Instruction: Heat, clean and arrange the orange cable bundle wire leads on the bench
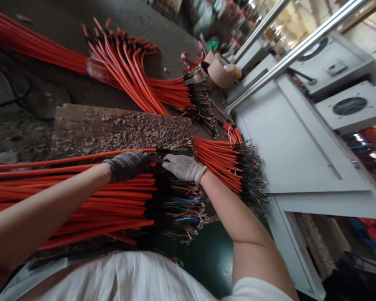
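Observation:
A long orange cable (pixel 125 151) runs in from the left across the top of a thick bundle. Its black-sleeved end (pixel 163 150) has thin coloured wires fanning out to the right. My left hand (pixel 128 166), in a dark grey knitted glove, is closed at the cable's near side, close to the sleeve. In a lighter grey glove, my right hand (pixel 184 167) has bent fingers drawn together just below the sleeve; what they pinch is hidden. Beneath both hands lies the bundle of orange cables (pixel 113 196), with black sleeves (pixel 155 200) and bare coloured wires (pixel 183 209) ending in ring terminals.
A board (pixel 113 127) covered in scraps lies beyond my hands. Farther off is another pile of orange cables (pixel 134 79). More cut cables (pixel 219 161) sit to the right, beside a grey-white cabinet (pixel 301 138). A tape roll (pixel 221 72) stands near the metal frame (pixel 288 58).

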Demonstrator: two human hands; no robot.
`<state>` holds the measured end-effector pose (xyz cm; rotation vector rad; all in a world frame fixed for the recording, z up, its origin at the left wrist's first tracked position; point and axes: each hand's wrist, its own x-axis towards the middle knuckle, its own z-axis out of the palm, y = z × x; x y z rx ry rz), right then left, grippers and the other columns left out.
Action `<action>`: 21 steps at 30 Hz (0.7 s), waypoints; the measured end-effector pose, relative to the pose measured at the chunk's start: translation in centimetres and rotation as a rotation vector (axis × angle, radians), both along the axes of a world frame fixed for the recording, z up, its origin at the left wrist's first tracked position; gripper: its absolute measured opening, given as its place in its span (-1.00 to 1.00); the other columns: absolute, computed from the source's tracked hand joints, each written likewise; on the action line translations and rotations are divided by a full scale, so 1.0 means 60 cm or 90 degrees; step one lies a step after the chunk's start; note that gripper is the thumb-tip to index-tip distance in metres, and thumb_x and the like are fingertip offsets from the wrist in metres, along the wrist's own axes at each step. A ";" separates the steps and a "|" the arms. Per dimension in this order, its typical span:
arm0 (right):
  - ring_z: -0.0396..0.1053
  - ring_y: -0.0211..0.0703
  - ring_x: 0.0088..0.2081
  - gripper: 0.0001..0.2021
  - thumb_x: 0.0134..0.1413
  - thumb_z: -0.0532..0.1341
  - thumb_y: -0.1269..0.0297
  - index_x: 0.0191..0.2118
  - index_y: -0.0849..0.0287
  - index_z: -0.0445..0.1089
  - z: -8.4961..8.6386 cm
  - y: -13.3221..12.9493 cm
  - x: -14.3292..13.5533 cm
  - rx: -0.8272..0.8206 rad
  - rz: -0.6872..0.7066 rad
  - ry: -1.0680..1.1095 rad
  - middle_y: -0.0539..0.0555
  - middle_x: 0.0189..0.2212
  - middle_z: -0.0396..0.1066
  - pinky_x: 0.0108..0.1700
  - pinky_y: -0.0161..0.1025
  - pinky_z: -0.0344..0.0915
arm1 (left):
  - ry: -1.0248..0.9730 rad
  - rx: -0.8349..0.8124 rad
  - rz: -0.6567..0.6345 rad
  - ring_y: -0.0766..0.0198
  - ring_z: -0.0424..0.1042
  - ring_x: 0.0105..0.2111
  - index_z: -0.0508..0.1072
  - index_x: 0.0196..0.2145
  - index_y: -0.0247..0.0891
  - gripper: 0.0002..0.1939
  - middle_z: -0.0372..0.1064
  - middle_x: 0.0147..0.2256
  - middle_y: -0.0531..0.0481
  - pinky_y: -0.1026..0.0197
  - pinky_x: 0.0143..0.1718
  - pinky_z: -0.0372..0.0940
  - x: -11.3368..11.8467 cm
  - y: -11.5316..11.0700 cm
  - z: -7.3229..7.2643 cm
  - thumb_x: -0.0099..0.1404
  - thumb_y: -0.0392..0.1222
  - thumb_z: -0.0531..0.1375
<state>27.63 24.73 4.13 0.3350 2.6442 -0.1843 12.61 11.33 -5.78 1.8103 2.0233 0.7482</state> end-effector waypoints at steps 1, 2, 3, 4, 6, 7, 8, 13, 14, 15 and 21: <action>0.48 -0.06 -0.09 -0.65 0.35 0.00 0.13 0.08 0.19 0.31 0.004 -0.005 0.001 0.027 -0.030 0.021 0.16 -0.11 0.51 -0.10 -0.19 0.30 | 0.002 -0.006 -0.007 0.21 0.29 -0.46 0.48 -0.33 -0.29 -0.81 0.34 -0.45 -0.08 0.11 -0.28 0.26 -0.003 0.001 0.003 0.27 -0.20 0.08; 0.49 -0.02 -0.13 -0.63 0.34 -0.01 0.10 0.10 0.19 0.27 0.005 -0.010 0.002 0.060 -0.056 0.044 0.17 -0.13 0.52 -0.13 -0.17 0.30 | 0.003 -0.010 -0.009 0.20 0.30 -0.45 0.47 -0.35 -0.30 -0.80 0.35 -0.45 -0.08 0.12 -0.29 0.26 -0.006 0.001 0.006 0.29 -0.21 0.06; 0.49 0.02 -0.14 -0.61 0.33 0.00 0.08 0.11 0.20 0.25 0.006 -0.015 0.002 0.094 -0.070 0.065 0.19 -0.15 0.52 -0.14 -0.14 0.31 | 0.002 -0.010 -0.006 0.20 0.32 -0.44 0.46 -0.34 -0.30 -0.78 0.37 -0.44 -0.09 0.13 -0.29 0.26 -0.009 0.001 0.010 0.30 -0.21 0.04; 0.49 0.05 -0.14 -0.63 0.33 0.00 0.09 0.10 0.21 0.25 0.004 -0.019 0.002 0.129 -0.071 0.085 0.21 -0.15 0.52 -0.14 -0.12 0.30 | -0.001 -0.006 -0.003 0.19 0.35 -0.43 0.46 -0.30 -0.31 -0.76 0.39 -0.42 -0.10 0.14 -0.29 0.26 -0.010 0.000 0.015 0.32 -0.20 0.02; 0.45 0.07 -0.11 -0.67 0.33 -0.02 0.16 0.05 0.21 0.27 -0.003 -0.023 0.002 0.180 -0.034 0.111 0.24 -0.14 0.50 -0.10 -0.08 0.28 | -0.012 0.014 -0.005 0.18 0.41 -0.36 0.46 -0.15 -0.31 -0.71 0.46 -0.32 -0.13 0.17 -0.28 0.28 -0.010 -0.005 0.025 0.33 -0.16 0.02; 0.43 0.08 -0.09 -0.69 0.33 -0.04 0.19 0.03 0.21 0.28 -0.008 -0.023 0.001 0.197 -0.009 0.119 0.25 -0.14 0.48 -0.08 -0.07 0.26 | -0.016 0.026 -0.006 0.16 0.44 -0.32 0.45 -0.08 -0.31 -0.68 0.48 -0.27 -0.14 0.18 -0.27 0.29 -0.010 -0.007 0.030 0.33 -0.14 0.02; 0.41 0.09 -0.07 -0.69 0.33 -0.06 0.20 0.02 0.21 0.29 -0.012 -0.021 0.001 0.210 0.014 0.128 0.26 -0.13 0.47 -0.06 -0.05 0.25 | -0.016 0.034 -0.004 0.15 0.46 -0.28 0.44 -0.03 -0.30 -0.65 0.50 -0.23 -0.15 0.18 -0.25 0.30 -0.009 -0.010 0.034 0.32 -0.13 0.03; 0.37 0.10 -0.07 -0.66 0.35 -0.10 0.20 0.01 0.21 0.31 -0.024 -0.007 0.000 0.234 0.066 0.151 0.26 -0.17 0.47 -0.04 -0.02 0.21 | 0.033 0.029 0.024 0.11 0.49 -0.18 0.44 0.05 -0.25 -0.59 0.51 -0.16 -0.14 0.18 -0.17 0.32 -0.004 -0.017 0.043 0.32 -0.11 0.03; 0.38 0.09 -0.08 -0.66 0.35 -0.09 0.21 0.01 0.21 0.32 -0.024 -0.004 0.000 0.226 0.060 0.144 0.25 -0.18 0.48 -0.06 -0.04 0.21 | 0.039 0.031 0.024 0.12 0.49 -0.17 0.42 0.07 -0.23 -0.58 0.51 -0.14 -0.13 0.19 -0.16 0.32 -0.004 -0.017 0.043 0.32 -0.11 0.03; 0.39 0.07 -0.09 -0.67 0.34 -0.07 0.21 0.02 0.21 0.32 -0.024 -0.002 -0.001 0.214 0.049 0.134 0.24 -0.18 0.48 -0.07 -0.06 0.22 | 0.042 0.034 0.023 0.12 0.49 -0.16 0.41 0.09 -0.21 -0.57 0.51 -0.13 -0.12 0.20 -0.16 0.31 -0.003 -0.018 0.042 0.33 -0.10 0.03; 0.44 -0.04 -0.14 -0.68 0.32 -0.02 0.27 0.03 0.26 0.34 -0.020 -0.003 -0.003 0.136 -0.002 0.122 0.23 -0.17 0.51 -0.07 -0.17 0.23 | 0.061 0.022 0.014 0.15 0.49 -0.23 0.33 0.19 -0.17 -0.51 0.51 -0.14 -0.11 0.24 -0.26 0.28 -0.006 -0.018 0.045 0.34 -0.09 0.00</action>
